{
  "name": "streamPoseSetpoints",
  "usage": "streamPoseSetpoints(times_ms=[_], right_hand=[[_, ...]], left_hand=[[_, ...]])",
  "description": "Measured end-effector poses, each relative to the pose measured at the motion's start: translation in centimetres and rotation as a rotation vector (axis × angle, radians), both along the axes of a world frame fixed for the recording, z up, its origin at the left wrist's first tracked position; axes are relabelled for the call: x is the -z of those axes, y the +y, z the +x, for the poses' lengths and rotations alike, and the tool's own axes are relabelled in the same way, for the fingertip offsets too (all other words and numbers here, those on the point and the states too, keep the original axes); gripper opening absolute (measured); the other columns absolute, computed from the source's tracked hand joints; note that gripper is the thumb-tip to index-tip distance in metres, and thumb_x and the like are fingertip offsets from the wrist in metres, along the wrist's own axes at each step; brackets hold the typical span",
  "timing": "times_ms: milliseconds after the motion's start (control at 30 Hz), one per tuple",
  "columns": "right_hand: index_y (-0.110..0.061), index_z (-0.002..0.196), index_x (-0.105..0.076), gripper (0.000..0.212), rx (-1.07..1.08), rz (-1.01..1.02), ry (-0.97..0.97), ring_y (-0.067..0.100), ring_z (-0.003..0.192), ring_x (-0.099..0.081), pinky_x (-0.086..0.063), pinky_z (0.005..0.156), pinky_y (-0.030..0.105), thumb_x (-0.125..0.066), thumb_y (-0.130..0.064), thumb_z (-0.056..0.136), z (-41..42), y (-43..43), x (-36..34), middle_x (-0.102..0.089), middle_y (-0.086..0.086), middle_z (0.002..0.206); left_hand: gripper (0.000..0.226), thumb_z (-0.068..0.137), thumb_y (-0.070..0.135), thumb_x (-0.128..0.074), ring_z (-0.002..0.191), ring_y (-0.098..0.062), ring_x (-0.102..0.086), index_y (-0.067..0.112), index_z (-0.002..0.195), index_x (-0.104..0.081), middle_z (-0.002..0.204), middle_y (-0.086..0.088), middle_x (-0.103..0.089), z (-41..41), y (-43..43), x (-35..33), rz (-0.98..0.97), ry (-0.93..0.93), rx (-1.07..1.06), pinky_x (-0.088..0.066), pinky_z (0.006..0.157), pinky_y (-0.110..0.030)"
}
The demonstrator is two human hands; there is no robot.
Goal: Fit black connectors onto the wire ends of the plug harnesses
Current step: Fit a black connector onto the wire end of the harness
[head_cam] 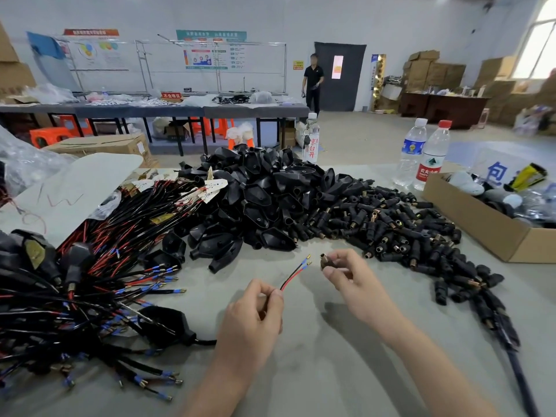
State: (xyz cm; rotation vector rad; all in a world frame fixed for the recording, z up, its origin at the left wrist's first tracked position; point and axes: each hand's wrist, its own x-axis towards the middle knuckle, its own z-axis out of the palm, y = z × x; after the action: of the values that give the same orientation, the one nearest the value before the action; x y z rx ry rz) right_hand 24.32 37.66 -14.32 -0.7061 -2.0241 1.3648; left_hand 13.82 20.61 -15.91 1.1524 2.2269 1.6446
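Observation:
My left hand pinches a harness wire pair, one red and one black, whose blue-sleeved brass tips point up and right. My right hand holds a small black connector with its brass mouth facing the wire tips, a short gap apart. A heap of loose black connectors lies to the right. Black plug shells are piled in the middle. Plug harnesses with red and black wires lie tangled on the left.
A cardboard box of oddments stands at the right edge. Three water bottles stand behind the piles. A grey table carries everything. A person stands far back by a dark door, beyond long benches.

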Motion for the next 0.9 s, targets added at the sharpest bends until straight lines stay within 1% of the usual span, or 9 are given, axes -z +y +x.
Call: streamPoseSetpoints(times_ms=[100,200,267,333,467,567,667,800,900], right_hand=[[-0.02,0.107,-0.057,0.013,0.012,-0.366,0.204,0.014,0.086,-0.069,-0.056,0.072,0.021,-0.051,-0.011,0.102,1.2,-1.6,0.4,-0.068,0.009,0.105],[-0.015,0.116,-0.059,0.018,-0.042,-0.723,0.402,0.026,0.094,-0.074,-0.06,0.073,0.028,-0.047,-0.011,0.103,1.7,-2.0,0.2,-0.075,0.006,0.101],[-0.01,0.119,-0.058,0.02,-0.096,-0.89,0.51,0.032,0.101,-0.072,-0.061,0.074,0.032,-0.049,-0.011,0.101,1.9,-1.9,-0.2,-0.074,0.01,0.104],[-0.004,0.121,-0.055,0.023,-0.106,-1.001,0.552,0.033,0.102,-0.072,-0.062,0.073,0.033,-0.052,-0.012,0.099,2.0,-1.9,-0.6,-0.073,0.013,0.107],[0.012,0.128,-0.052,0.04,-0.096,-1.082,0.538,0.031,0.103,-0.071,-0.062,0.076,0.033,-0.054,-0.015,0.098,1.9,-2.1,-0.6,-0.069,0.019,0.115],[0.008,0.129,-0.052,0.037,-0.097,-1.126,0.57,0.031,0.099,-0.072,-0.062,0.069,0.033,-0.053,-0.013,0.1,1.9,-2.0,-0.7,-0.069,0.02,0.114],[0.006,0.115,-0.058,0.026,-0.113,-1.146,0.564,0.03,0.093,-0.074,-0.062,0.068,0.031,-0.052,-0.014,0.1,1.9,-1.9,-0.7,-0.072,0.019,0.105],[0.01,0.106,-0.064,0.029,-0.147,-1.193,0.575,0.029,0.094,-0.073,-0.062,0.069,0.031,-0.054,-0.015,0.098,2.0,-1.8,-0.6,-0.071,0.02,0.101],[0.009,0.103,-0.066,0.028,-0.171,-1.189,0.575,0.028,0.095,-0.073,-0.062,0.069,0.03,-0.055,-0.016,0.097,2.0,-1.8,-0.6,-0.072,0.02,0.101]], left_hand=[[0.021,0.1,0.025,-0.052,0.046,-0.007,-0.049,0.021,0.08,-0.053,0.056,0.001,-0.065,0.5,-0.2,-0.1,0.004,0.012,0.033,-0.038,0.051,-0.021],[0.021,0.101,0.025,-0.052,0.044,-0.006,-0.045,0.021,0.08,-0.053,0.054,-0.001,-0.065,0.8,-0.4,-0.3,0.016,0.013,0.062,-0.034,0.049,-0.016],[0.02,0.101,0.025,-0.053,0.043,-0.007,-0.045,0.022,0.081,-0.055,0.054,-0.002,-0.065,0.8,-0.4,-0.3,0.031,0.002,0.072,-0.033,0.048,-0.016],[0.02,0.101,0.026,-0.053,0.042,-0.006,-0.043,0.024,0.081,-0.054,0.053,-0.002,-0.064,0.9,-0.4,-0.2,0.031,0.012,0.082,-0.032,0.048,-0.015],[0.019,0.1,0.028,-0.053,0.042,-0.007,-0.042,0.028,0.081,-0.052,0.05,-0.002,-0.061,1.0,-0.1,0.0,0.024,0.051,0.092,-0.031,0.048,-0.014],[0.016,0.1,0.03,-0.053,0.041,-0.006,-0.042,0.031,0.085,-0.053,0.049,0.001,-0.058,0.8,0.1,0.2,0.039,0.074,0.053,-0.031,0.048,-0.014],[0.014,0.101,0.031,-0.053,0.043,-0.006,-0.042,0.033,0.087,-0.053,0.048,0.004,-0.053,0.5,0.3,0.4,0.08,0.101,-0.007,-0.032,0.048,-0.016],[0.015,0.097,0.043,-0.049,0.043,-0.007,-0.038,0.032,0.088,-0.053,0.047,0.009,-0.046,0.3,0.3,0.4,0.116,0.12,-0.057,-0.029,0.046,-0.018],[0.013,0.101,0.034,-0.052,0.043,-0.007,-0.037,0.032,0.088,-0.053,0.048,0.008,-0.045,0.2,0.3,0.6,0.103,0.138,-0.062,-0.029,0.045,-0.02]])
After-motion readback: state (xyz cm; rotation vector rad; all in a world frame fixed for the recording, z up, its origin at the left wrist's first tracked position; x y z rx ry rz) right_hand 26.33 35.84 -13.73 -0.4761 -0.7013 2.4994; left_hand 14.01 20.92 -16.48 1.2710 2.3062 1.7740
